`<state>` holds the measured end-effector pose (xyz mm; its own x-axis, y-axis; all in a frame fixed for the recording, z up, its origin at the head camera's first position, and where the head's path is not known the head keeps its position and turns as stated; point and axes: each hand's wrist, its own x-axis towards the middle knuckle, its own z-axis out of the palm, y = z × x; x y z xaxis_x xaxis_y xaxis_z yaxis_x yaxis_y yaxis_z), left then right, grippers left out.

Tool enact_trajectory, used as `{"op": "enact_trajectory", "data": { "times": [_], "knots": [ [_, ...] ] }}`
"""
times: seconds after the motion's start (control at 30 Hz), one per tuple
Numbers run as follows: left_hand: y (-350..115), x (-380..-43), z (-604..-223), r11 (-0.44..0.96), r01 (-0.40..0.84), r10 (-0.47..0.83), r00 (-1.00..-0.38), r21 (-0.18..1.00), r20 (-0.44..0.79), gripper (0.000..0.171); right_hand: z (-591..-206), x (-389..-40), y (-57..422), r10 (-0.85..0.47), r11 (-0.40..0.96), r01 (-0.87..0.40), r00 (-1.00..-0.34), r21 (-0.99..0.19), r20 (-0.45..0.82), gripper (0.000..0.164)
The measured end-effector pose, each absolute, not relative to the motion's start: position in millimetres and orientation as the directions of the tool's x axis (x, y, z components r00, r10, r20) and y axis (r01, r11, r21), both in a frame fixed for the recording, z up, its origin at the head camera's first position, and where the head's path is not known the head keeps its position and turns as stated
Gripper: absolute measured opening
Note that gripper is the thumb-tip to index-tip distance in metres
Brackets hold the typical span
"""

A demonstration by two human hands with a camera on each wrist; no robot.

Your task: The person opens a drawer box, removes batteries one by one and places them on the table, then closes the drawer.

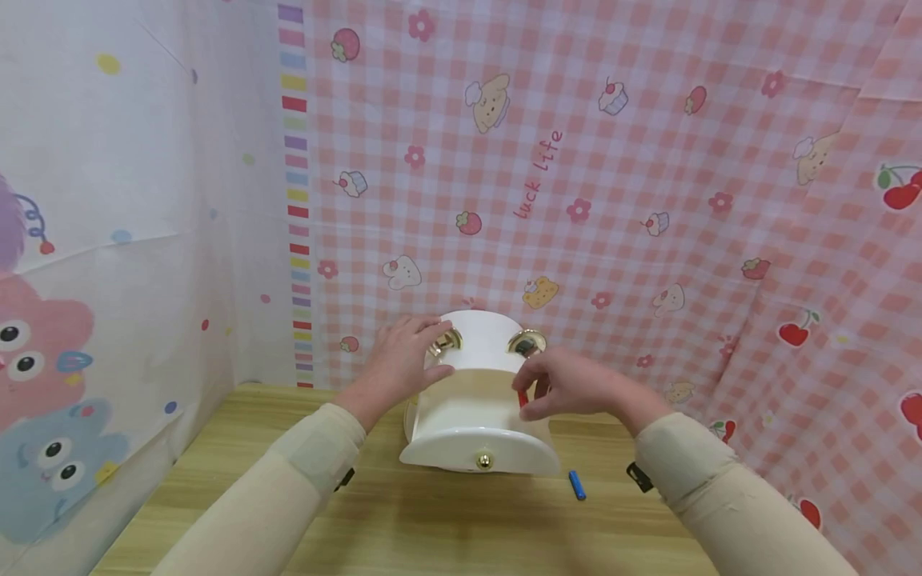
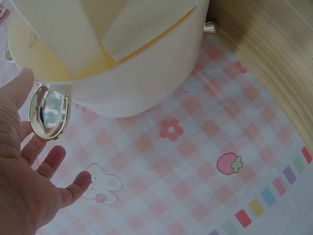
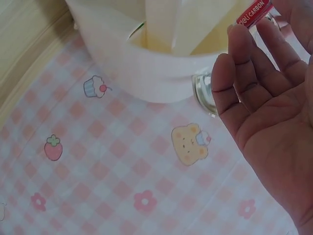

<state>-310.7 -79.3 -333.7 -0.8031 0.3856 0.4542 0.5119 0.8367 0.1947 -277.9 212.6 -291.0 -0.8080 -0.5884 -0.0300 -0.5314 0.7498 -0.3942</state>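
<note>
A white rounded container [image 1: 479, 442] stands on the table, with a gold knob [image 1: 485, 461] on its near panel. Its top is open, and white panels and a yellowish inside show in both wrist views. My left hand [image 1: 401, 360] is at the left gold handle [image 2: 50, 113], fingers spread and loosely bent around its outer side; whether they touch it I cannot tell. Above the container's right side, my right hand [image 1: 572, 384] pinches a red battery [image 3: 254, 13] lettered "deli CARBON" between thumb and fingers. The right gold handle [image 1: 528, 343] is just behind that hand.
A blue battery [image 1: 577, 485] lies on the wooden table [image 1: 403, 528], right of the container. Pink checked cloth [image 1: 446, 160] hangs behind and to the right. White printed cloth [image 1: 166, 200] hangs on the left.
</note>
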Motion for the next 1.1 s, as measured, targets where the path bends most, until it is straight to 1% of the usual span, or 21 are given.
{"op": "enact_trajectory", "data": {
  "times": [0.27, 0.5, 0.6, 0.73, 1.1],
  "knots": [
    [-80, -313, -334, 0.838, 0.515, 0.39, -0.796, 0.18, 0.464, 0.072, -291, -274, 234, -0.58, 0.732, -0.541, -0.814, -0.414, 0.039, 0.028],
    [-81, -312, -332, 0.834, 0.522, 0.392, -0.79, 0.182, 0.471, 0.071, -292, -272, 251, -0.546, 0.743, -0.51, -0.836, -0.433, 0.048, 0.03],
    [-81, -313, -332, 0.83, 0.526, 0.393, -0.788, 0.186, 0.474, 0.071, -292, -272, 258, -0.541, 0.743, -0.509, -0.839, -0.434, 0.059, 0.027],
    [-81, -313, -332, 0.83, 0.53, 0.397, -0.783, 0.177, 0.479, 0.071, -293, -271, 265, -0.524, 0.754, -0.5, -0.849, -0.426, 0.068, 0.024],
    [-81, -312, -333, 0.833, 0.522, 0.398, -0.797, 0.187, 0.454, 0.071, -304, -268, 285, -0.452, 0.808, -0.447, -0.888, -0.384, 0.082, 0.028]
  ]
}}
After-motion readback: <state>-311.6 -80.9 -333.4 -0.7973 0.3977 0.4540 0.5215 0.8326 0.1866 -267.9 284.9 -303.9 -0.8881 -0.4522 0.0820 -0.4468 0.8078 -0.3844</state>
